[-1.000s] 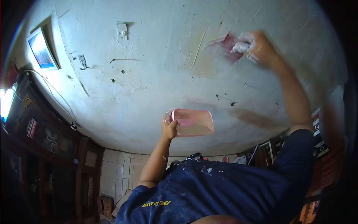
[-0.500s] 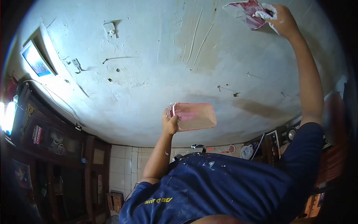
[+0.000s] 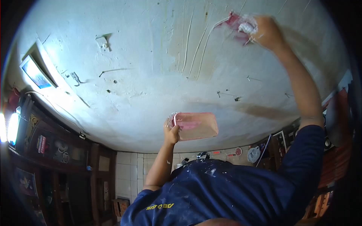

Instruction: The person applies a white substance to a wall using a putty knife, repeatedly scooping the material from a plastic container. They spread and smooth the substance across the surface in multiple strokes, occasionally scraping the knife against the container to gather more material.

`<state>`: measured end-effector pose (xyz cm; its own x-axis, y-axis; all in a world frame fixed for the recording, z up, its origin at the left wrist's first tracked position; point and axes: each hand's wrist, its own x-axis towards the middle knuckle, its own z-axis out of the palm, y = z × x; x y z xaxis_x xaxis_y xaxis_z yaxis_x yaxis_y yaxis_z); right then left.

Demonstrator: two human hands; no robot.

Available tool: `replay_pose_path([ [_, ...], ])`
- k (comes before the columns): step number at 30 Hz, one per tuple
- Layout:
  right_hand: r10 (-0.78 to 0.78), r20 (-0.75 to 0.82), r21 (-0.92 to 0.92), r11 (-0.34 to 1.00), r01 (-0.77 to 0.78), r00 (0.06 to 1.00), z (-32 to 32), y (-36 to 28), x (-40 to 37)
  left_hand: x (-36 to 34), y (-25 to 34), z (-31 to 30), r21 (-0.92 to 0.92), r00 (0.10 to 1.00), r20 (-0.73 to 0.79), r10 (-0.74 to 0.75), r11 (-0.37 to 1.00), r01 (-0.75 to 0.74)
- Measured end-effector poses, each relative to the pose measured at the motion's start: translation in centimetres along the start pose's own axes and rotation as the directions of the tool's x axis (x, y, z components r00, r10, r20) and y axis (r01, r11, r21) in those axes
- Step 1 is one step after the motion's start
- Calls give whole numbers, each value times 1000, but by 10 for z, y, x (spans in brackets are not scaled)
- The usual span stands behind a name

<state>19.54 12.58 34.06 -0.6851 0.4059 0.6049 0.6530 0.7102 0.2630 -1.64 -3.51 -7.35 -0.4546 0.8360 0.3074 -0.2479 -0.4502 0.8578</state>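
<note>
Low in front of the wall, my left hand grips the left end of a translucent pinkish rectangular plastic tub, with whitish smears round that end. High on the right, my right hand is closed on a reddish putty spreader coated in white paste. The spreader is close against the painted wall; motion blur hides its exact edge. Raised white ridges of paste run down the wall just left of it.
Nails and a hook stick out of the wall. At the left are a lit tilted panel, a bright lamp and dark wooden cabinets. Behind my torso, a plastic bag and several small items lie on the tiled floor.
My right hand and the spreader have moved left and down along the wall. A further white ridge now trails from the spreader. The tub stays in my left hand, slightly lower in view.
</note>
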Motion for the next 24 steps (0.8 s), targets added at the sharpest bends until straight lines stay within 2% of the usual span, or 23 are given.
replay_pose_path([
  [1, 0, -4, -7, 1000, 0, 1000, -22, 1, 5, 0, 15, 3, 139, 1000, 28, -6, 990, 2],
  [2, -31, -37, -27, 999, 30, 999, -41, -1, 5, 2, 12, 6, 135, 999, 32, -6, 991, 2],
  [4, -55, -57, -49, 997, 53, 997, -41, -3, -8, 0, 3, 10, -110, 992, -42, -117, 988, 112],
  [5, 5, 136, 263, 964, -41, 991, -22, -4, -19, 2, 7, 10, -61, 998, 13, -55, 997, 55],
  [6, 1, 330, 525, 831, -184, 944, -2, -7, -30, 1, 5, 9, -64, 998, 10, -60, 996, 61],
  [8, -119, 464, 233, 972, 9, 878, 39, -32, -52, 2, 2, 8, -1, 996, 21, -87, 996, 87],
  [10, -179, 487, 211, 974, 84, 855, 106, -40, -78, 2, 3, 14, -29, 994, 8, -105, 994, 105],
  [11, -180, 488, 216, 973, 81, 854, 119, -37, -82, 2, 0, 15, -30, 993, 6, -119, 992, 119],
  [13, -95, 382, 62, 995, 77, 919, 135, -25, -74, 3, 0, 11, -19, 992, 3, -129, 992, 129],
  [14, -47, 275, 137, 991, 9, 960, 123, -16, -60, 5, 1, 9, 30, 991, 46, -127, 992, 125],
  [15, 53, 204, 164, 983, -87, 978, 72, -28, -48, 7, 1, 9, 75, 988, 87, -127, 990, 121],
  [16, 76, 61, 103, 991, -82, 995, 53, -21, -38, 9, 4, 12, 75, 989, 83, -124, 990, 118],
  [17, 30, 9, 115, 993, -31, 1000, 42, -3, -28, 10, 9, 16, 58, 989, 73, -130, 990, 126],
  [18, 3, -78, 228, 973, 15, 997, 17, 0, -27, 11, 14, 19, 42, 988, 64, -137, 990, 134],
  [19, 63, -108, 283, 959, -30, 992, -8, -12, -26, 11, 16, 20, 42, 989, 65, -134, 990, 132],
  [20, -19, -256, 270, 959, 90, 966, -14, -7, -25, 13, 19, 22, -8, 994, 57, -94, 996, 94],
  [22, 53, -132, 260, 966, -17, 990, -37, -17, -33, 18, 20, 24, -61, 998, 47, -40, 997, 43],
  [23, 45, -140, 255, 967, -8, 989, -37, -25, -34, 19, 18, 24, -99, 997, 48, -60, 993, 65],
  [24, -127, -336, -16, 992, 129, 933, -30, -35, -33, 21, 17, 23, -136, 995, 50, -83, 987, 89],
])
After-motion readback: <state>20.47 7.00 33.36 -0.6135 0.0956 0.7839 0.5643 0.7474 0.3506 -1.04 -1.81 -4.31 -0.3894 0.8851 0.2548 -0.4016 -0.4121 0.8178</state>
